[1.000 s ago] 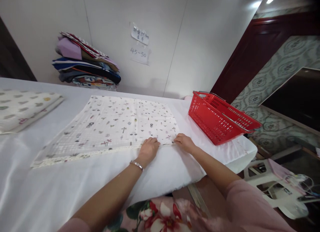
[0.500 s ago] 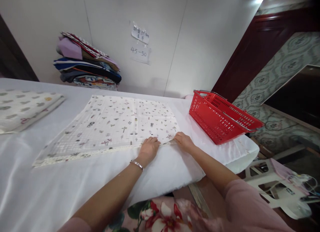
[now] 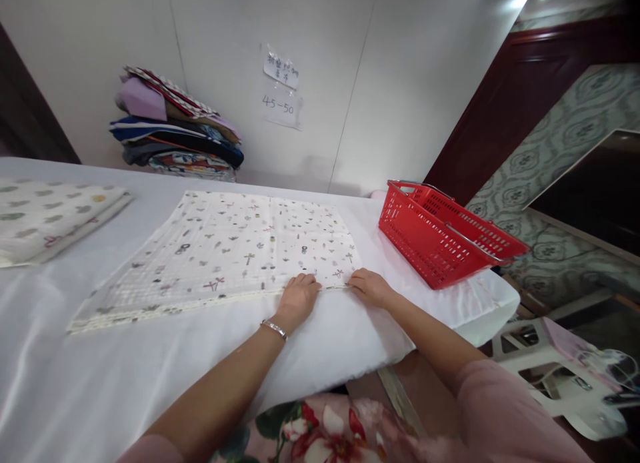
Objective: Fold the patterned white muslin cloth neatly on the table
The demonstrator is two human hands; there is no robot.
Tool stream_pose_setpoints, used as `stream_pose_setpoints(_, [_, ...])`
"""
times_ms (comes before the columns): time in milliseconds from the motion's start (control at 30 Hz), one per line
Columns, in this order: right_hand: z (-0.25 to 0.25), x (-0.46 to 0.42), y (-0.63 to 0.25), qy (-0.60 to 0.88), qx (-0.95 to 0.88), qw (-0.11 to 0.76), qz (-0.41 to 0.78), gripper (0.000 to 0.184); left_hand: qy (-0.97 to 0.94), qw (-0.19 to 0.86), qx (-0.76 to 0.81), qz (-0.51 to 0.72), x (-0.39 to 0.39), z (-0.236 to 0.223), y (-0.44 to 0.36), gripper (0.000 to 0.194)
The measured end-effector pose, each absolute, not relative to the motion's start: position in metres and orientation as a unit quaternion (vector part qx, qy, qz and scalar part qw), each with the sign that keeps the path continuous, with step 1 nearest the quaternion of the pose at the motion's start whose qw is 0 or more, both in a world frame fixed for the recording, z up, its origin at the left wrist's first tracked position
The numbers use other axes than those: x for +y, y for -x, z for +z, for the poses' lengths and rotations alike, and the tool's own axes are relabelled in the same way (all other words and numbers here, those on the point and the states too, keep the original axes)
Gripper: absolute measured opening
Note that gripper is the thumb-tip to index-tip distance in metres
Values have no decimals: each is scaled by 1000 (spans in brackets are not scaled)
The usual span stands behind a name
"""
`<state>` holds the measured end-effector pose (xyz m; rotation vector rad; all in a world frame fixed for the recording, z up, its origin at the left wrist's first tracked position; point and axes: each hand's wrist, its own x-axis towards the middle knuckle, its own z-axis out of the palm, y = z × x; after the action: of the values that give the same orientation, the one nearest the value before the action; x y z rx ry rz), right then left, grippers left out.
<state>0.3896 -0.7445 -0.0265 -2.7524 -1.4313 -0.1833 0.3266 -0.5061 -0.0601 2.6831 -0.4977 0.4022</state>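
A white cotton cloth (image 3: 240, 246) printed with small palm trees and animals lies folded in layers on the white-covered table. At its near edge my left hand (image 3: 299, 296), below a silver bracelet, has its fingers curled on top of the cloth and the thumb at the edge. My right hand (image 3: 369, 286) pinches the near right corner between thumb and fingers. Between both hands the edge runs nearly straight. What the fingertips do under the fabric is hidden.
A red plastic basket (image 3: 440, 240) with metal handles stands to the right. Another folded printed cloth (image 3: 50, 220) lies at the far left. Against the wall rises a stack of folded fabrics (image 3: 175, 130). Beyond the table's right end is a white plastic stool (image 3: 555, 376).
The near right corner, slightly raised and uneven before, now lies flatter and in line with the edge. My right hand has shifted slightly; my left hand has stayed in place.
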Motion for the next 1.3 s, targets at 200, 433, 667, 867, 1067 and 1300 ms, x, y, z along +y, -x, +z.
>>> stream_pose_setpoints(200, [-29, -740, -395, 906, -409, -48, -94, 19, -954, 190, -181, 147, -506, -61, -327, 23])
stream_pose_setpoints(433, [-35, -738, -390, 904, -412, -62, -99, 16, -954, 192, -178, 147, -506, -61, -327, 22])
stream_pose_setpoints(667, [-34, -737, -389, 903, -413, -58, -101, 15, -955, 192, -177, 144, -506, -60, -326, 22])
stream_pose_setpoints(867, [-37, -738, -392, 894, -435, -40, -102, 15, -955, 189, -177, 144, -506, -59, -326, 22])
stream_pose_setpoints(1067, [-35, -742, -391, 882, -460, -9, -101, 16, -954, 194, -177, 146, -506, -61, -327, 21])
stream_pose_setpoints(1300, [-31, -739, -391, 885, -457, -8, -87, 19, -956, 188, -174, 143, -506, -60, -327, 21])
